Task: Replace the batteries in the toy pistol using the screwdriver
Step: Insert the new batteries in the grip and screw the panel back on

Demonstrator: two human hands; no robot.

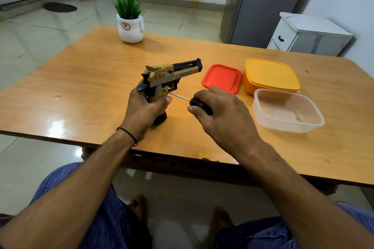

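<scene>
Yellow-and-black plastic toy pistol [172, 73] stands on its butt on the glossy orange-brown wooden table [91, 79], barrel pointing away to the right. The left hand [141, 107] is wrapped round its handle, with the thumb laid across the near side below the black hammer. Just right of that hold, the right hand [220, 113] curls its fingers round the stubby black handle of the screwdriver [199, 104]. The thin metal shaft runs leftwards and slightly up from the fist, and its tip meets the pistol's side just above the left thumb, close to the trigger guard. Beyond the right hand's knuckles lies a flat red square plastic lid [222, 78], near them but apart. Just beside it on the right sits a closed yellow plastic box [270, 76]. Nearer than that, right of the screwdriver hold, is an open clear plastic tub [287, 110]. Far beyond the left hand, near the table's far edge, stands a white ceramic pot [130, 28] with a green grassy plant.
</scene>
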